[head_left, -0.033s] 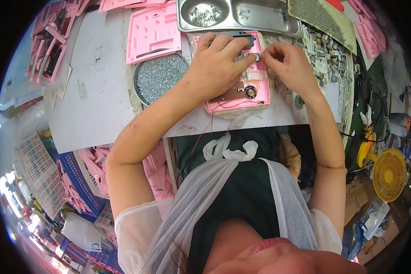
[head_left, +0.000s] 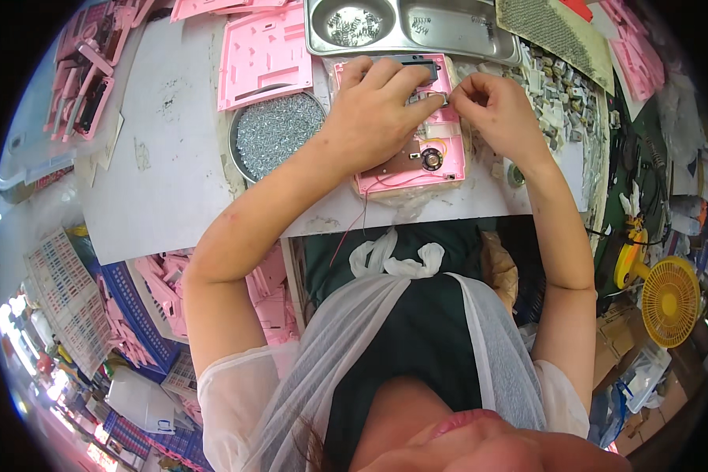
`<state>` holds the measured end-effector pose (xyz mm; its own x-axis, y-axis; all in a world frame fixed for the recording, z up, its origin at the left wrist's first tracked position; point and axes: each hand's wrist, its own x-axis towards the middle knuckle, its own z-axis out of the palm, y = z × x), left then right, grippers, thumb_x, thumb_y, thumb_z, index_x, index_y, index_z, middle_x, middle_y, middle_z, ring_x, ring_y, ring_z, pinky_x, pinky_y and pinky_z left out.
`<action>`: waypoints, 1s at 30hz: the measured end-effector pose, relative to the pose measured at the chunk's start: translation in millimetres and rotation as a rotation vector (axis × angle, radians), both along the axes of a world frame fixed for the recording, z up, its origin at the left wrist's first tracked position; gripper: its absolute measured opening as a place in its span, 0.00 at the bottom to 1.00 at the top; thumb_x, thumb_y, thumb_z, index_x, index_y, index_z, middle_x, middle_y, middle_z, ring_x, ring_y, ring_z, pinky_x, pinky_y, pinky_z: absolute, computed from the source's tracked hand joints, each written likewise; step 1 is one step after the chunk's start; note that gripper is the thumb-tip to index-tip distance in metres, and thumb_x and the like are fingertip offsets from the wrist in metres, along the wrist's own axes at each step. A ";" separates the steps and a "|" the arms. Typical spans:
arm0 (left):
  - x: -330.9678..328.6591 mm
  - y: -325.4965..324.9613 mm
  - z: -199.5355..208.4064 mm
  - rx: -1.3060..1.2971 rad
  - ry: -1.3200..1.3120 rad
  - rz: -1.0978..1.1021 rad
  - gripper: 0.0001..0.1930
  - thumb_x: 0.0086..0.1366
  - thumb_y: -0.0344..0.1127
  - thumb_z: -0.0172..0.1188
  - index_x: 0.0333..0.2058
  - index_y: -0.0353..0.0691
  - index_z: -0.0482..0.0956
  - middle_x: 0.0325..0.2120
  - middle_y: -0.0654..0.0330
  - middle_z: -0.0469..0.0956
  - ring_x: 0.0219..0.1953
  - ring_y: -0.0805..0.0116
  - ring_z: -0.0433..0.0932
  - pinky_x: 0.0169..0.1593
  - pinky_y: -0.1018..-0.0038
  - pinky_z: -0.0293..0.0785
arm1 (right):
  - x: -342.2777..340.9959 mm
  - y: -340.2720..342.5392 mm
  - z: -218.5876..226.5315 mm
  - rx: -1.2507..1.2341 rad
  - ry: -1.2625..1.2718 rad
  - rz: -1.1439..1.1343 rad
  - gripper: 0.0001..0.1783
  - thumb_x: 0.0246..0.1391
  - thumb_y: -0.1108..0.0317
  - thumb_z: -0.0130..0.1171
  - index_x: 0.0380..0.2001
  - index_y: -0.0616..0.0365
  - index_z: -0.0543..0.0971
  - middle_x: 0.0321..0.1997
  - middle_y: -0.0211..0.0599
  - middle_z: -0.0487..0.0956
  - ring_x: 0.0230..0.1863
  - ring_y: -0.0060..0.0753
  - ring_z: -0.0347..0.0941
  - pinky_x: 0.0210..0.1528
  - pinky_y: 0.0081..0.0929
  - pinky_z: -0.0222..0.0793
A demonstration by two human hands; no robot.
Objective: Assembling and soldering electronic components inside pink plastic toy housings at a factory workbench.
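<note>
Pink casing point(head_left: 455, 161) lies under the left hand point(head_left: 376, 114).

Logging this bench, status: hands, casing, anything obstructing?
Left hand across pink casing. Right hand pinched at its right edge, contents unclear. Red wire trails nearside, obstructing neither hand.

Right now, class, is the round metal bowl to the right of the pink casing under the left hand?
No, the round metal bowl stands left of the pink casing.

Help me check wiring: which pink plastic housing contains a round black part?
The pink plastic housing under the left hand; only it shows the round black part.
</note>
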<state>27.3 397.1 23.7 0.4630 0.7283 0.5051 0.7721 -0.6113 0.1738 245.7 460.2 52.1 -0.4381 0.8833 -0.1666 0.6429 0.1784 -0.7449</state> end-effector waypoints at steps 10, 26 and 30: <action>5.0 -2.1 3.6 -0.042 0.019 0.011 0.15 0.55 0.34 0.60 0.43 0.54 0.83 0.47 0.68 0.75 0.47 0.66 0.71 0.54 0.61 0.62 | -20.1 13.0 19.6 0.431 -0.366 0.367 0.16 0.45 0.57 0.66 0.24 0.61 0.81 0.26 0.48 0.81 0.35 0.50 0.80 0.38 0.45 0.74; 8.0 -2.7 11.1 -0.107 0.056 0.015 0.25 0.51 0.36 0.64 0.51 0.55 0.81 0.47 0.66 0.73 0.46 0.64 0.71 0.57 0.61 0.59 | -7.6 -62.8 7.3 0.631 -0.271 0.066 0.22 0.48 0.69 0.62 0.49 0.60 0.80 0.45 0.39 0.76 0.50 0.48 0.68 0.53 0.42 0.66; -2.6 -2.9 11.8 -0.135 0.060 -0.005 0.23 0.54 0.35 0.64 0.52 0.54 0.82 0.49 0.65 0.74 0.48 0.62 0.71 0.59 0.60 0.59 | 50.0 -5.7 6.6 0.378 0.050 -0.124 0.18 0.52 0.71 0.63 0.48 0.58 0.83 0.41 0.38 0.81 0.42 0.33 0.75 0.47 0.34 0.71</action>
